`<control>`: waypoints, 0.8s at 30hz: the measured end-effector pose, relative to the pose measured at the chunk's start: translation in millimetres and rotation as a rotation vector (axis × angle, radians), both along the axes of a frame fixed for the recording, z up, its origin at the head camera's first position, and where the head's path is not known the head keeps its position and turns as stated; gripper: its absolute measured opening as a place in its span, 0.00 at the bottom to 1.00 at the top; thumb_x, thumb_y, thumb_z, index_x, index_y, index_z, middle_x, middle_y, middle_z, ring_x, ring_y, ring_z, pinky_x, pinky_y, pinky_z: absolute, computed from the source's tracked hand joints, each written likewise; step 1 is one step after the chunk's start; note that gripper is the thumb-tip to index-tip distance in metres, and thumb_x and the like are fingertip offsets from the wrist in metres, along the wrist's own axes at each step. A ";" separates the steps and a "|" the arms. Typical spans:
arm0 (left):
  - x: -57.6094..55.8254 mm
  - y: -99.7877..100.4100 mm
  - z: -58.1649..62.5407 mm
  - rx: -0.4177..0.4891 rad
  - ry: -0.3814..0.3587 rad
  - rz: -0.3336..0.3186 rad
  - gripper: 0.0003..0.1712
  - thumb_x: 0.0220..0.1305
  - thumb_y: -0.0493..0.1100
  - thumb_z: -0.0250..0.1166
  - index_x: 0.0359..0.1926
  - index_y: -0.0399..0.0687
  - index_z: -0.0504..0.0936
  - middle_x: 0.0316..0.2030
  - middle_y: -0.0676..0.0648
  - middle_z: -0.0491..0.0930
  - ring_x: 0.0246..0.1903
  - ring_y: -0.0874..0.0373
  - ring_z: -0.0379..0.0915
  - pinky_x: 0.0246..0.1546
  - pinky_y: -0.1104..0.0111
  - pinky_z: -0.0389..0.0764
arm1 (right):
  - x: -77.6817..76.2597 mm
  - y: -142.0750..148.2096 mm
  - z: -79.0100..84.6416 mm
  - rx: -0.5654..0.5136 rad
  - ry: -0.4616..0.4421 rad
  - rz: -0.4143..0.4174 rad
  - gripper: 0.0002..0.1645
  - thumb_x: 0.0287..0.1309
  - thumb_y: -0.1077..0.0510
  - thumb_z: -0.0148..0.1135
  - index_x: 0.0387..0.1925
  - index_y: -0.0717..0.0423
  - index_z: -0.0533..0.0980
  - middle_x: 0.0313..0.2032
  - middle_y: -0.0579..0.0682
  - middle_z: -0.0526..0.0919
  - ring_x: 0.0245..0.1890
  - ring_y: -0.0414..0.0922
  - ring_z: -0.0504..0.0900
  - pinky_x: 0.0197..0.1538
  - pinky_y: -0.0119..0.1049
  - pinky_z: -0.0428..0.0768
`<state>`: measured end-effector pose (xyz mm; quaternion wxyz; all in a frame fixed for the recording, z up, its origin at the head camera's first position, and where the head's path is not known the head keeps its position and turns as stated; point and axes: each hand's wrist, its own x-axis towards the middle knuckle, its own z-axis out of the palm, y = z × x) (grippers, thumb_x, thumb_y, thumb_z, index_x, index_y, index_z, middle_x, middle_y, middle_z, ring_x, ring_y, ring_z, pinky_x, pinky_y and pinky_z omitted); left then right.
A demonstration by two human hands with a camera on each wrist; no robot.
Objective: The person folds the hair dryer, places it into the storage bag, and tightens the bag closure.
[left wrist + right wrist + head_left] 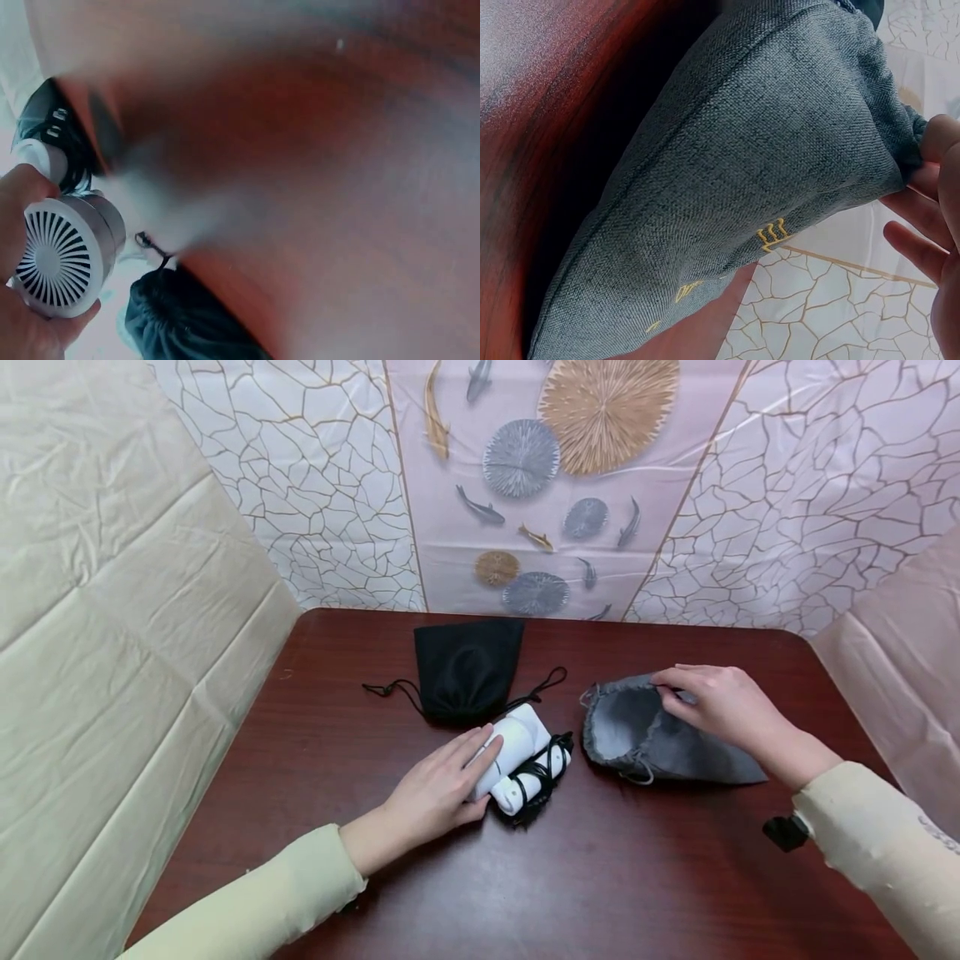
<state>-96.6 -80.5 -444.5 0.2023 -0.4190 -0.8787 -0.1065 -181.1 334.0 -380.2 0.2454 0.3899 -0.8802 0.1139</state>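
A white folding hair dryer [517, 739] lies on the table, its black cord [542, 777] wound around the folded handle. Around its body my left hand [438, 785] has its thumb on one side and fingers on the other. The round slotted end of the dryer [56, 259] faces the left wrist camera. My right hand [723, 702] pinches the rim of a grey drawstring bag [697, 756], whose mouth gapes toward the dryer. Yellow print shows on the side of the bag [727, 150] in the right wrist view.
Behind the dryer lies a black drawstring pouch [468, 668], its cords spread on both sides. The dark red-brown table [600, 877] is bordered by a patterned cloth [337, 460] at the back and plain cloth at the sides.
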 end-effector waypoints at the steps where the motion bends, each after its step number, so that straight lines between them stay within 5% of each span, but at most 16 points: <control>1: -0.5 -0.2 1.7 0.009 0.000 -0.006 0.45 0.58 0.47 0.79 0.72 0.35 0.75 0.69 0.34 0.76 0.68 0.43 0.76 0.66 0.57 0.80 | 0.6 -0.4 -0.2 0.005 -0.006 -0.002 0.16 0.47 0.70 0.73 0.41 0.59 0.88 0.35 0.56 0.92 0.35 0.57 0.92 0.32 0.55 0.86; 10: 1.6 13.5 16.2 0.117 -0.059 -0.095 0.45 0.58 0.45 0.78 0.74 0.35 0.73 0.71 0.34 0.75 0.70 0.46 0.74 0.67 0.58 0.79 | 2.7 -8.2 -2.4 0.033 -0.015 0.003 0.17 0.45 0.70 0.72 0.42 0.58 0.88 0.36 0.58 0.92 0.41 0.63 0.92 0.31 0.57 0.86; 24: 1.2 39.1 12.7 0.112 -0.104 -0.195 0.44 0.59 0.46 0.78 0.74 0.37 0.73 0.72 0.36 0.75 0.71 0.46 0.73 0.70 0.59 0.76 | 7.1 -25.6 -4.3 0.035 -0.063 0.033 0.15 0.50 0.69 0.71 0.42 0.59 0.89 0.38 0.56 0.93 0.43 0.64 0.92 0.37 0.59 0.88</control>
